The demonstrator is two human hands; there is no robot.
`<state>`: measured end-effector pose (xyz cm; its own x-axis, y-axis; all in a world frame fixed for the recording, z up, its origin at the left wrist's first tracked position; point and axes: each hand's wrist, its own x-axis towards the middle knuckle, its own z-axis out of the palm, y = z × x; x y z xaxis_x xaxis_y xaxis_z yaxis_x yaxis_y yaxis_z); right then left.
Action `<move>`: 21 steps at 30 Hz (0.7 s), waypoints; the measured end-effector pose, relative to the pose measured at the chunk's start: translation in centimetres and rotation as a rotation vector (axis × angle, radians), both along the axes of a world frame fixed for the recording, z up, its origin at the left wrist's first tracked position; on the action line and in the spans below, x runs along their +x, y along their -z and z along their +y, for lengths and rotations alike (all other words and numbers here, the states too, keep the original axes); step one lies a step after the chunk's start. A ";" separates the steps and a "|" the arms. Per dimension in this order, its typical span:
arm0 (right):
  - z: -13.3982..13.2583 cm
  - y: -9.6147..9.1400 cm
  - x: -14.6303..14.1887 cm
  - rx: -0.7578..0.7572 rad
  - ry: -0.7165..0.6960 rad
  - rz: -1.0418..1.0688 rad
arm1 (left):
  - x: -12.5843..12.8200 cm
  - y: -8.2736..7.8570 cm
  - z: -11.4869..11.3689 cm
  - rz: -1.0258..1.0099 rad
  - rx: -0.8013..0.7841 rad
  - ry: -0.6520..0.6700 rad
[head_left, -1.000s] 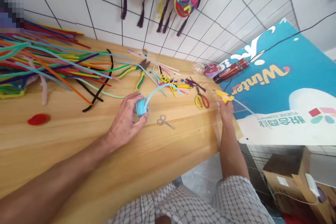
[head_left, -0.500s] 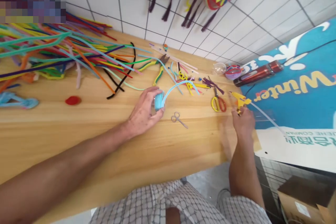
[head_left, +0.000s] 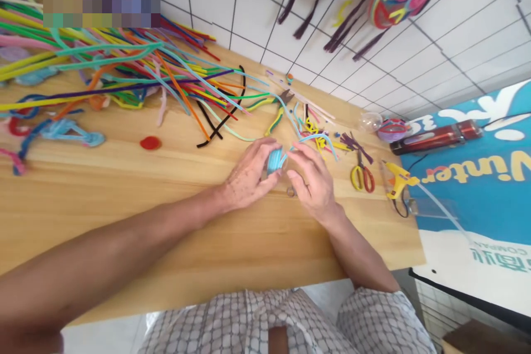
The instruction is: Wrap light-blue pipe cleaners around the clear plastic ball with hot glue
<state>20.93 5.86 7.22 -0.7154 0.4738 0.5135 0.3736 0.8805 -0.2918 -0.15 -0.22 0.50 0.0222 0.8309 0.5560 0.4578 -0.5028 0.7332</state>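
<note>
Since the earlier frames, I find the right hand (head_left: 313, 185) has let go of the yellow glue gun (head_left: 398, 180) and come in across the wooden table (head_left: 199, 243) to meet the left hand (head_left: 249, 177). The glue gun now sits unheld near the table's right end, its pale glue stick (head_left: 440, 207) poking out behind. My view has swung left as well, bringing more of the pipe-cleaner heap (head_left: 186, 77) and a light-blue looped piece (head_left: 74, 133) into sight.

My left forearm reaches in low from the left; that hand grips the light-blue pipe-cleaner coil (head_left: 274, 161), wound on something clear, fingers above and thumb below. The coil is held in front of me, over the table's middle. My right forearm angles in from the lower right, hand half-curled, thumb and fingers parted just beside the coil. I can't tell whether its fingertips touch the loose blue strand (head_left: 332, 146) arching from the coil behind them. A loop of the small metal scissors (head_left: 291, 192) peeks out by the right thumb.

On the blue-and-white board (head_left: 489, 199) I can read "Winter", upside down from here, its W cut by the frame edge, and "COMPAN" in small green letters beside larger green characters.
</note>
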 end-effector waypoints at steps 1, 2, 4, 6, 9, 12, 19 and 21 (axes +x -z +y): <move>0.2 0.4 -0.1 -0.021 -0.002 -0.008 | 0.0 0.0 0.0 -0.003 -0.001 0.002; 0.4 0.8 -0.1 -0.041 0.000 -0.017 | 0.0 0.0 0.0 -0.004 -0.003 0.005; 0.6 1.4 -0.1 -0.070 -0.001 -0.027 | -0.1 0.0 0.0 -0.006 -0.004 0.016; 0.6 1.9 -0.1 -0.086 -0.015 -0.018 | -0.1 0.0 0.1 -0.009 -0.005 0.027; 0.5 2.3 -0.2 -0.087 -0.042 0.016 | -0.1 0.0 0.1 -0.017 -0.004 0.036; 0.4 2.7 -0.4 -0.093 -0.063 0.051 | -0.1 0.0 0.1 -0.018 -0.001 0.037; 0.3 3.6 -0.4 -0.185 -0.060 0.086 | -0.5 -0.4 -0.2 -0.035 -0.056 0.084; 0.2 3.7 -0.4 -0.195 -0.055 0.097 | -0.7 -0.5 -0.3 -0.052 -0.066 0.106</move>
<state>20.49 6.08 3.49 -0.6945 0.5328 0.4835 0.2887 0.8219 -0.4911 -0.81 -0.57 1.01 0.0840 0.8601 0.5032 0.3656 -0.4964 0.7873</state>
